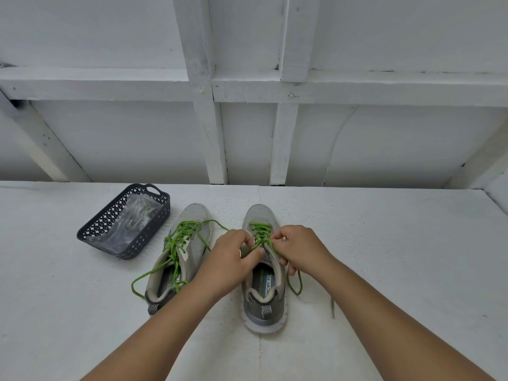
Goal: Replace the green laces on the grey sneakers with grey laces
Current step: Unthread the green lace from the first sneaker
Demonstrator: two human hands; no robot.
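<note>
The head view shows two grey sneakers side by side on a white tabletop (pixel 384 243), toes pointing to the top of the frame. Both hands are on the right sneaker (pixel 262 273), near the middle of the frame. The left hand (pixel 233 254) pinches the green lace (pixel 259 233) from the left side. The right hand (pixel 299 247) pinches it from the right side. Both hands touch the lace at the holes nearest the shoe opening. The shoe runs long-ways from the bottom of the frame to the top, so the rest of the crossed lace lies just past the fingers, toward the toe. Both hands look about equally near. The loose lace ends trail on the tabletop at the lower right of the shoe.

The left sneaker (pixel 181 254) has its green lace (pixel 176 243) loose and messy, but it is not out yet.

The grey laces (pixel 134 218) seem to be in a clear bag inside the dark basket (pixel 96 229) at the upper left of the shoes, away from both hands.

Inside the right sneaker I can read "MORY FO" on the insole. The rest is hidden. Other writing is too small to read.

I think the job is near its start.
</note>
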